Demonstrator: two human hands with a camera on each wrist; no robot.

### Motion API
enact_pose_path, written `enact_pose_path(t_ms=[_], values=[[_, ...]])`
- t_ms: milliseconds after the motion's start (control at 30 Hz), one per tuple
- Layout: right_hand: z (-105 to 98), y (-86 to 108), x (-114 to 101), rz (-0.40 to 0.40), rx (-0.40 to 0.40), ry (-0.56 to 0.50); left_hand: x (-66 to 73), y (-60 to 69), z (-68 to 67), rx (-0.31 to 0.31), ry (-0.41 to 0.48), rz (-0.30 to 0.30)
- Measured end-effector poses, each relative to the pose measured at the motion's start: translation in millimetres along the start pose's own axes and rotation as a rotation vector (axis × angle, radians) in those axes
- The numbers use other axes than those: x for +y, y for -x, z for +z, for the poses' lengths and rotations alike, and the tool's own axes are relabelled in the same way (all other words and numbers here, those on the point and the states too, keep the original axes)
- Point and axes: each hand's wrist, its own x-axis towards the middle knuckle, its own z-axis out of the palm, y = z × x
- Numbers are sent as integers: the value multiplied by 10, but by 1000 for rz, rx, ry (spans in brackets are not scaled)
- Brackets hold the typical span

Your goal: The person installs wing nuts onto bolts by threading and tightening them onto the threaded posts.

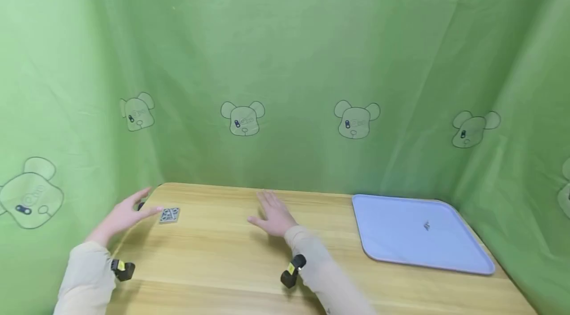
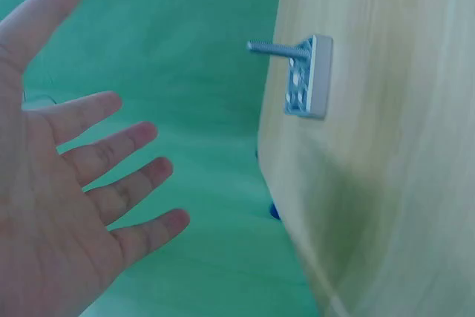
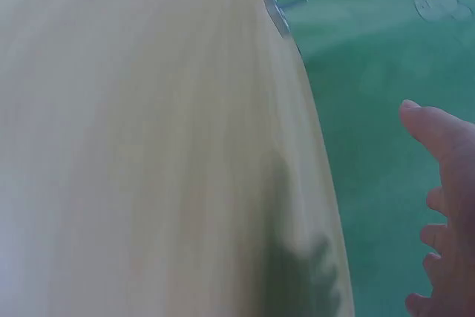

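A square grey block (image 1: 169,215) with round recesses lies on the table's far left. In the left wrist view, a threaded metal bolt (image 2: 274,50) sticks out of the block's (image 2: 320,79) face. My left hand (image 1: 121,217) is just left of the block, fingers spread and apart from it, with nothing in the palm. Over the middle of the table, my right hand (image 1: 276,217) has its fingers extended and holds nothing. In the right wrist view, the block (image 3: 276,14) appears far off, beyond the right hand's thumb.
A light blue tray (image 1: 392,250) rests on the table's right side, with a few small metal pieces (image 1: 426,226) on it, too small to identify. Green curtains (image 1: 294,58) enclose the wooden table (image 1: 213,265) at the back and both sides.
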Motion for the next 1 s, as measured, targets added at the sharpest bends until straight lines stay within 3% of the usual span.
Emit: enact_pose_path(t_ms=[233,467,700,1000], values=[[243,-191,-369,-44,-39,-8,-254,-73,133,-68,95,-13],[493,-361,-649,-63,-69,-56,-348,-203,264,-126,131,-74],[739,-458,-830,-38,-95,-69,-440,-342,388,-144,98,-78],[832,-420,-942,-39,-104,-76,-471,-424,477,-109,121,-66]])
